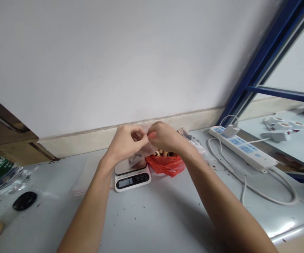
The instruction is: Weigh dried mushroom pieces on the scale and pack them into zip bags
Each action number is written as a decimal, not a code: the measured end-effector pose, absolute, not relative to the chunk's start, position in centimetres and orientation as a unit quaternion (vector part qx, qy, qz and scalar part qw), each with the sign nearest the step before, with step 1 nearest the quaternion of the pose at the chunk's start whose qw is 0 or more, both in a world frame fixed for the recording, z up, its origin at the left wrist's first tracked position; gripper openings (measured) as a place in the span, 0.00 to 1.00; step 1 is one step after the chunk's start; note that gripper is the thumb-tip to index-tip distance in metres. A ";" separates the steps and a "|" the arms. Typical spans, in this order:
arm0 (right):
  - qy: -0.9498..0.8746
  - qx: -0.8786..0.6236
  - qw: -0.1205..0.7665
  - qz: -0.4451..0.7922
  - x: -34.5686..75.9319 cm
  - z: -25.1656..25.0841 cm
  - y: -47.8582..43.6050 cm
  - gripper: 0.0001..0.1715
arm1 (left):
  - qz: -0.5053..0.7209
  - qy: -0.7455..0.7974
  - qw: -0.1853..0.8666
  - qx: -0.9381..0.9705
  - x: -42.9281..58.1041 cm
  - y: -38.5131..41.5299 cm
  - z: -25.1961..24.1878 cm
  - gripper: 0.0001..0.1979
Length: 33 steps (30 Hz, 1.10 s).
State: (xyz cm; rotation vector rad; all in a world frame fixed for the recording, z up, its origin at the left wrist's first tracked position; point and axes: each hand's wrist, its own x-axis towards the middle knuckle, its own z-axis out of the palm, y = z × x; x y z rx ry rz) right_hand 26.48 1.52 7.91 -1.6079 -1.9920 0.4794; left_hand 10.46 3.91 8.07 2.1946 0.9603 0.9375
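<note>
Clear plastic bag point(142, 152) hangs above the white scale point(133, 181): we pinch its upper part with both left hand point(124, 142) and right hand point(165, 137), beside the red bag point(167, 165) on the bench point(141, 221).

Extends left forearm point(88, 207) up to the right and right forearm point(220, 196) up to the left, both bare, from the lower edge of the view. Holds left hand point(125, 140) and right hand point(165, 137) close together near mid-view. Rounds left thumb point(141, 143) and index finger point(140, 129) into a loop; presents back of right hand, with fingers curled inward and tips partly hidden.
</note>
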 end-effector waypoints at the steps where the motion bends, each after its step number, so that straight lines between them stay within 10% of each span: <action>1: -0.736 -0.600 0.246 0.196 26.8 8.0 1.6 0.14 | 0.352 0.350 0.275 0.823 10.5 3.9 8.1 0.09; 8: -0.761 -0.541 0.249 0.257 30.4 9.2 1.1 0.47 | 0.494 0.406 0.269 0.721 9.7 6.3 6.6 0.15; 12: -0.774 -0.518 0.260 0.253 32.9 9.0 1.0 0.54 | 0.463 0.446 0.473 0.603 9.7 7.4 5.6 0.27; 19: -0.778 -0.541 0.102 0.304 36.3 9.7 0.0 0.23 | 0.520 0.393 0.498 0.572 10.4 7.1 5.7 0.30; 33: -0.722 -0.649 0.177 0.163 34.6 9.1 1.1 0.15 | 0.608 0.236 0.280 0.705 14.8 3.9 6.3 0.06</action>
